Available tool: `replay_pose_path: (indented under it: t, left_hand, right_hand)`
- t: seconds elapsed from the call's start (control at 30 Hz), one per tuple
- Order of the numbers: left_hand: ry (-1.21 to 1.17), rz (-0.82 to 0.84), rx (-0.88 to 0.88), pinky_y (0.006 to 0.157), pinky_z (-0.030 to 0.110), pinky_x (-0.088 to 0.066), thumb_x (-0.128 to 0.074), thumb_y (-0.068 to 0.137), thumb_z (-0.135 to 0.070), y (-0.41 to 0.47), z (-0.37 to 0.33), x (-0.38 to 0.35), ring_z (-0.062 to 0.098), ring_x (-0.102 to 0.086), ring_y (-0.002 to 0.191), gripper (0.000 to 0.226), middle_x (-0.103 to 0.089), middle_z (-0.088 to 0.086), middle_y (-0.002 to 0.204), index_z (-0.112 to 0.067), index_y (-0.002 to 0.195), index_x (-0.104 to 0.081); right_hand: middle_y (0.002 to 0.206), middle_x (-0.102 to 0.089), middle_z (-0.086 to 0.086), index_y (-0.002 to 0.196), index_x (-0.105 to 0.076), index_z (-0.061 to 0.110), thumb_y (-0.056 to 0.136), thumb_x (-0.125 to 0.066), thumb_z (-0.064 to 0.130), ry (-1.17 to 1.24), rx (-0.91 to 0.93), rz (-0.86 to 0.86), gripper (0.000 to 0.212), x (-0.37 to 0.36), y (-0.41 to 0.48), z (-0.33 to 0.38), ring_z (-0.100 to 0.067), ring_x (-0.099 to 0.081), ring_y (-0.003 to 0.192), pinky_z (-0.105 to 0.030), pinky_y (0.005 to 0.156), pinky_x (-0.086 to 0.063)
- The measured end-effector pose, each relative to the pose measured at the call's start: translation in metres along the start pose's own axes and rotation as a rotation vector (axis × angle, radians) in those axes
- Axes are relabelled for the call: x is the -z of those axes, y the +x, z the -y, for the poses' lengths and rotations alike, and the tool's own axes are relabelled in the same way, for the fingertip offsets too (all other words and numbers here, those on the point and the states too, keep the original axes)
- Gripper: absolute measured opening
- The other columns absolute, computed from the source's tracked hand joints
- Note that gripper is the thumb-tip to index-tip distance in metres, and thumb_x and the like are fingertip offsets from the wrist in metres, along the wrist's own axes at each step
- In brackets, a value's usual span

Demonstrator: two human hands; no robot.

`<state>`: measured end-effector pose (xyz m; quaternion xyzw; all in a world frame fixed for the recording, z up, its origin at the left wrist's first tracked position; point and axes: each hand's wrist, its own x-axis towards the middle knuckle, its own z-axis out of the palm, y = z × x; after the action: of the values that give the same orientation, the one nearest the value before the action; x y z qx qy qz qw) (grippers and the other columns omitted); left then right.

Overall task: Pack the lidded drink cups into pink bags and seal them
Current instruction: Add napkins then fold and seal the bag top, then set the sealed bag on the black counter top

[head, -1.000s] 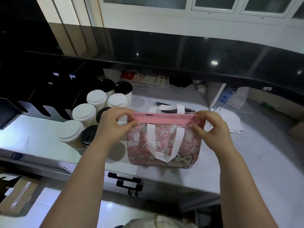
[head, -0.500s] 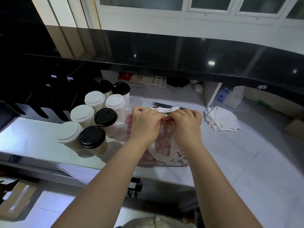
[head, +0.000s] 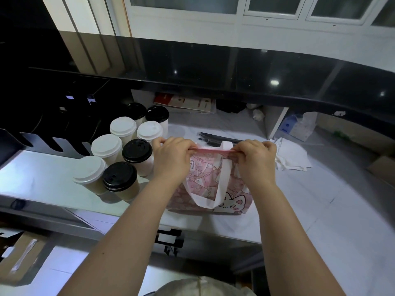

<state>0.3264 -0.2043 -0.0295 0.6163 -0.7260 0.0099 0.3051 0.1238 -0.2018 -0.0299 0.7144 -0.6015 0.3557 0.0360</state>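
Pinching bag (head: pixel 203 180) rim with left hand (head: pixel 171 160) at 9 o'clock and right hand (head: pixel 255 161) at 3, knuckles up, forearms in from 6.

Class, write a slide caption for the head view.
Left hand and right hand pinch the top edge of the pink bag beside lidded cups.

I see black sticks (head: pixel 215 138) far centre, crumpled white paper (head: pixel 292 157) right, a cardboard box (head: pixel 19 259) near left.

Looks like a café's serving side: lidded takeaway cups (head: pixel 106 146) clustered on a table (head: pixel 320 199), under a raised black ledge (head: pixel 235 67), beside a slotted black rack (head: pixel 42 142), with straws (head: pixel 213 139) and printed leaflets (head: pixel 186 102).
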Motion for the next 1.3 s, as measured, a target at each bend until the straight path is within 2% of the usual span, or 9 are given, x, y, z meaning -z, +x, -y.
replay_pose_path:
  t: [0.13,0.43,0.53,0.63,0.83,0.97,1.07,1.17,1.3]
  left_hand:
    - [-0.022,-0.007,0.03,0.085,0.028,-0.017,-0.067,0.088,-0.036,0.004,0.016,0.011,0.009,-0.055,0.086,0.01,-0.069,-0.014,0.084,-0.03,0.087,-0.074]
    - [-0.155,-0.113,0.096,0.089,0.027,-0.023,-0.067,0.088,-0.016,0.013,0.036,0.009,0.005,-0.052,0.084,0.013,-0.07,-0.012,0.085,-0.026,0.087,-0.074]
    - [-0.375,-0.066,0.161,0.099,0.036,-0.042,-0.066,0.089,-0.013,0.01,0.048,0.008,0.002,-0.057,0.09,0.014,-0.071,-0.011,0.091,-0.021,0.096,-0.076]
    - [-0.497,-0.008,0.288,0.089,0.032,-0.053,-0.061,0.091,-0.005,0.008,0.051,0.01,-0.002,-0.061,0.087,0.021,-0.068,-0.016,0.09,-0.02,0.096,-0.075]
    - [-0.618,-0.05,0.384,0.084,0.028,-0.057,-0.064,0.089,-0.003,0.016,0.045,0.008,-0.003,-0.065,0.084,0.025,-0.069,-0.019,0.084,-0.026,0.084,-0.073]
    - [-0.943,0.016,0.469,0.094,0.038,-0.054,-0.077,0.079,-0.01,0.003,0.05,0.003,0.012,-0.068,0.096,0.022,-0.073,-0.002,0.096,-0.025,0.093,-0.071]
    - [-1.244,0.089,0.566,0.095,0.043,-0.051,-0.078,0.069,-0.015,-0.02,0.058,-0.001,0.025,-0.062,0.115,0.048,-0.067,0.008,0.12,-0.022,0.114,-0.064]
    - [-1.225,0.209,0.679,0.087,0.031,-0.053,-0.079,0.063,-0.016,-0.059,0.06,-0.015,0.014,-0.062,0.113,0.06,-0.067,-0.002,0.119,-0.029,0.118,-0.057]
    - [-1.147,0.31,0.748,0.078,0.016,-0.054,-0.078,0.069,0.007,-0.104,0.068,-0.041,0.008,-0.06,0.112,0.075,-0.061,-0.001,0.124,-0.021,0.131,-0.045]
  right_hand:
    - [0.083,-0.072,0.002,0.084,-0.075,0.017,0.077,-0.061,-0.001,-0.003,0.003,-0.019,0.023,0.002,-0.001,-0.016,-0.025,-0.062,0.08,-0.038,0.086,-0.028]
    - [0.08,-0.071,0.002,0.087,-0.077,0.013,0.084,-0.056,-0.005,0.168,-0.184,-0.025,0.028,0.012,0.007,-0.027,-0.024,-0.052,0.078,-0.04,0.081,-0.046]
    - [0.086,-0.068,0.006,0.094,-0.076,0.017,0.089,-0.063,0.007,0.315,-0.397,0.079,0.018,0.01,0.004,-0.037,-0.021,-0.061,0.087,-0.037,0.085,-0.051]
    - [0.087,-0.067,0.003,0.096,-0.074,0.017,0.091,-0.061,0.009,0.332,-0.447,0.102,0.017,0.009,0.004,-0.038,-0.019,-0.06,0.085,-0.037,0.083,-0.051]
    - [0.077,-0.062,0.01,0.088,-0.072,0.023,0.093,-0.054,0.002,0.305,-0.438,0.005,0.028,0.018,0.012,-0.031,0.005,-0.052,0.066,-0.009,0.06,-0.041]
    - [0.097,-0.069,0.009,0.104,-0.068,0.021,0.091,-0.063,0.007,0.653,-0.629,0.061,0.02,0.019,0.001,-0.043,0.0,-0.063,0.086,-0.024,0.077,-0.056]
    - [0.121,-0.064,0.004,0.133,-0.051,0.024,0.085,-0.07,0.013,1.026,-0.73,0.185,0.053,0.016,-0.023,-0.053,-0.015,-0.066,0.105,-0.034,0.076,-0.059]
    - [0.128,-0.063,-0.001,0.138,-0.045,0.025,0.078,-0.075,0.016,1.127,-0.69,0.376,0.068,0.003,-0.056,-0.071,-0.023,-0.063,0.114,-0.047,0.087,-0.055]
    - [0.129,-0.062,-0.008,0.138,-0.045,0.02,0.075,-0.075,0.003,1.175,-0.721,0.516,0.073,-0.015,-0.099,-0.081,-0.028,-0.061,0.117,-0.045,0.089,-0.054]
